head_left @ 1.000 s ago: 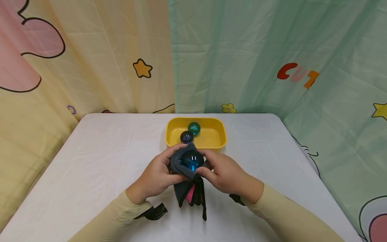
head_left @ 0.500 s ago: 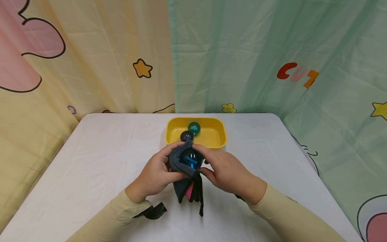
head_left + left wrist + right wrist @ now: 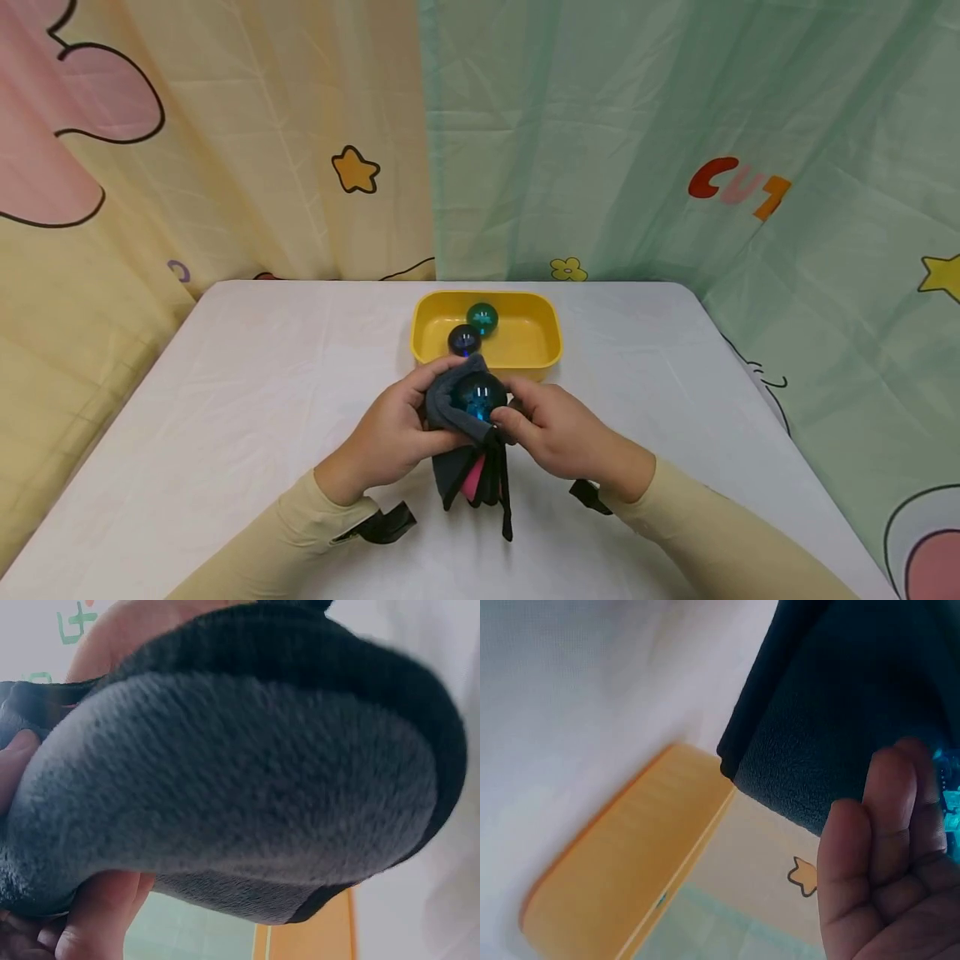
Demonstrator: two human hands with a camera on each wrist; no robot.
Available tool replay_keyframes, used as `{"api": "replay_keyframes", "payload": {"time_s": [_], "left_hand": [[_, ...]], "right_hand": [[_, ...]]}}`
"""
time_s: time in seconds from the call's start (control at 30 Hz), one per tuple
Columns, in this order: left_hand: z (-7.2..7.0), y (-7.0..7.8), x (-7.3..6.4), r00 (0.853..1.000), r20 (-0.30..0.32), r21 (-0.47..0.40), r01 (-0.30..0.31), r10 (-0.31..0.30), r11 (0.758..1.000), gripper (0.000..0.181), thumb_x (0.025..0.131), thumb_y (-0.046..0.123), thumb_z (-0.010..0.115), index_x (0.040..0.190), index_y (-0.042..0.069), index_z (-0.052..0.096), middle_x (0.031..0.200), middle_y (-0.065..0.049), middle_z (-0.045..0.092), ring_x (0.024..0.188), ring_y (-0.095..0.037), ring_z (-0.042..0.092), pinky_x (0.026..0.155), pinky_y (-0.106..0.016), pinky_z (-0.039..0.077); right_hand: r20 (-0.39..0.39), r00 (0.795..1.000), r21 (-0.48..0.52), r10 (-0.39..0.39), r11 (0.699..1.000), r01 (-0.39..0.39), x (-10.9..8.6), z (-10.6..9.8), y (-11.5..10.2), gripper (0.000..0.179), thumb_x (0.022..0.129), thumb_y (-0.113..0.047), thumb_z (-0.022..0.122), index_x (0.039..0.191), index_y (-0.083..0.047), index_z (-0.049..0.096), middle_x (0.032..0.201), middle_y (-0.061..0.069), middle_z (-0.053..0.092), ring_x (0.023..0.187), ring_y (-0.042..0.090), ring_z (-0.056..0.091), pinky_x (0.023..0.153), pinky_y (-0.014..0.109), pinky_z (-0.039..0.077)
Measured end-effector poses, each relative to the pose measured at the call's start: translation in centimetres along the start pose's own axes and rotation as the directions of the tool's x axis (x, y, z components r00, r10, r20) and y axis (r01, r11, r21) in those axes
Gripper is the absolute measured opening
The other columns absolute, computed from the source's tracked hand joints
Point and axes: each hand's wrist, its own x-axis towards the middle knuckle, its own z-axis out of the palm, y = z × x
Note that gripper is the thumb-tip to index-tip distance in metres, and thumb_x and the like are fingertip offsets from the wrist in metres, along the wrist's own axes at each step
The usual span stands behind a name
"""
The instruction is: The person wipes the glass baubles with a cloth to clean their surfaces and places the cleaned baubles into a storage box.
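Observation:
A shiny clear blue ball (image 3: 478, 397) sits in the fold of a dark grey plush cloth (image 3: 247, 772) with black edging, held above the table. Black strips and a pink patch (image 3: 472, 479) hang from its lower end. My left hand (image 3: 382, 437) grips the cloth from the left, thumb in front, wrapping it partly round the ball. From the right, my right hand (image 3: 573, 437) holds the ball's edge between thumb and fingers. In the right wrist view, its fingers (image 3: 889, 802) lie against the cloth, and just a sliver of the ball shows.
Just beyond my hands stands a yellow tray (image 3: 536, 333) on the white-covered table (image 3: 300, 350). It holds a green ball (image 3: 482, 318) and a dark blue ball (image 3: 464, 340). Printed curtains (image 3: 570, 150) rise behind the table.
My right hand shifts up over the ball's edge, then comes back down, its thumb closing in on the ball. The cloth and ball rise slightly, then lower again. The tray stays put.

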Motion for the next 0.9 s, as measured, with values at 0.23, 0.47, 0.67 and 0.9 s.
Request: {"api": "replay_keyframes", "payload": {"time_s": [0.23,0.47,0.67,0.9], "left_hand": [[-0.2,-0.2,0.1,0.999,-0.032,0.0,-0.02,0.02,1.0,0.079,0.085,-0.005,0.083,0.153,0.011,0.046,0.145,-0.02,0.061,0.118,-0.024,0.069,0.094,-0.029,0.062],[-0.3,0.0,0.1,1.0,-0.025,-0.042,-0.007,0.006,0.999,0.077,0.087,-0.005,0.081,0.154,0.01,0.045,0.15,-0.021,0.056,0.124,-0.031,0.066,0.098,-0.031,0.061],[-0.2,0.1,0.1,1.0,-0.01,-0.049,-0.022,0.021,0.999,0.076,0.087,-0.006,0.08,0.153,0.009,0.046,0.148,-0.022,0.057,0.12,-0.032,0.067,0.096,-0.031,0.062],[0.0,0.1,0.0,1.0,-0.011,-0.049,-0.009,0.008,0.999,0.078,0.086,-0.009,0.08,0.154,0.008,0.045,0.143,-0.025,0.059,0.116,-0.039,0.067,0.091,-0.029,0.063]], "right_hand": [[-0.011,0.998,-0.246,-0.067,0.967,0.062,0.0,-0.2,-0.7,0.072,0.104,-0.026,0.068,0.163,-0.016,0.028,0.122,0.0,0.073,0.098,0.01,0.069,0.089,0.031,0.062],[-0.045,0.974,-0.529,-0.223,0.832,0.167,0.1,-0.4,-1.0,0.07,0.096,-0.021,0.079,0.154,-0.008,0.043,0.119,0.005,0.076,0.094,0.017,0.072,0.085,0.033,0.063],[-0.041,0.992,-0.33,-0.116,0.939,0.096,0.0,-0.3,-0.7,0.064,0.1,-0.021,0.073,0.153,-0.005,0.039,0.109,0.003,0.075,0.085,0.012,0.066,0.076,0.026,0.061],[-0.011,1.0,0.038,-0.013,0.999,0.013,0.1,0.3,-0.1,0.042,0.111,-0.02,0.055,0.149,-0.003,0.047,0.112,0.006,0.077,0.089,0.01,0.069,0.085,0.028,0.063]]}}
